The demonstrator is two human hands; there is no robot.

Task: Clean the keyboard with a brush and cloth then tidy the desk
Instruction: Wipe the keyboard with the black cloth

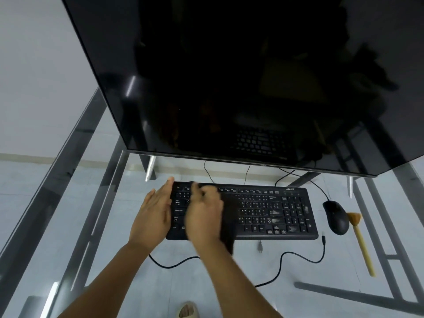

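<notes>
A black keyboard (275,214) lies on the glass desk (344,267) below the monitor. My left hand (153,216) is flat with straight fingers against the keyboard's left end. My right hand (204,216) is blurred with motion over the left half of the keys and holds a black cloth (228,239), which hangs past the keyboard's front edge. The keys under the hand and cloth are hidden. A brush (360,239) with a yellow handle and tan bristles lies on the desk right of the mouse, apart from both hands.
A large dark monitor (229,76) leans over the back of the desk on metal legs. A black mouse (336,216) sits between keyboard and brush. A black cable (286,258) loops across the glass in front of the keyboard. Metal desk frame bars (68,180) run under the glass.
</notes>
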